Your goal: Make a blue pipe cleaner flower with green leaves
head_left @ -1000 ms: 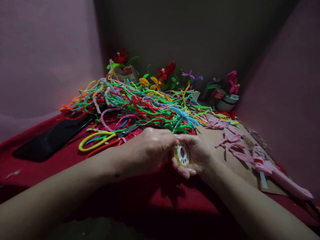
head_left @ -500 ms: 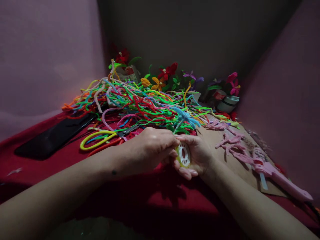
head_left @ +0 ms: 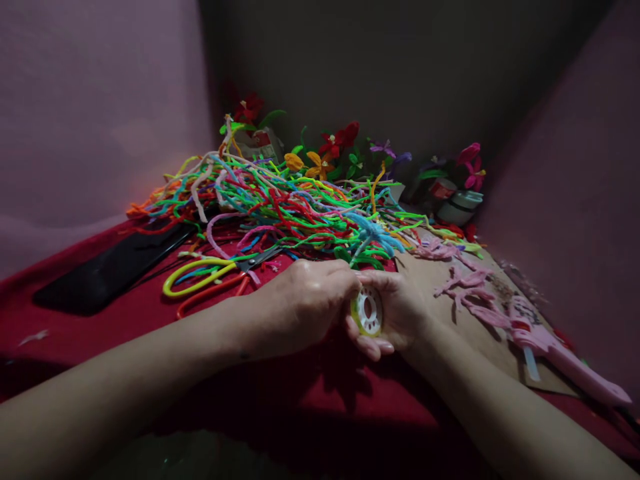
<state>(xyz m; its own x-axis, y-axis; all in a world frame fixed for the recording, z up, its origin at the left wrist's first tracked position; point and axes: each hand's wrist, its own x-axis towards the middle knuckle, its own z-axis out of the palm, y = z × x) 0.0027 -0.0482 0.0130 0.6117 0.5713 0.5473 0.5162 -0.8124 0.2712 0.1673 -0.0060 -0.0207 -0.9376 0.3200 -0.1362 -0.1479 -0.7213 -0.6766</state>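
Note:
A small roll of tape [head_left: 367, 311] with a white hub and yellow-green rim stands on edge in my right hand [head_left: 397, 308], whose fingers curl under and around it. My left hand [head_left: 305, 300] is closed with its fingertips pinched against the roll's left rim. Both hands hover just above the dark red cloth [head_left: 125, 313], in front of a big heap of coloured pipe cleaners [head_left: 280, 207]. A blue pipe-cleaner flower [head_left: 373, 233] lies right behind the hands.
Yellow-handled scissors [head_left: 200, 277] and a black phone [head_left: 110, 270] lie to the left. A pink glue gun [head_left: 555, 353] and pink pipe-cleaner pieces [head_left: 465, 283] rest on brown cardboard [head_left: 450, 313] at right. Finished flowers [head_left: 335, 143] and a small pot [head_left: 457, 207] stand at the back.
The hands and tape roll have barely shifted; the left fingertips stay pinched at the roll's edge. The view has drifted slightly.

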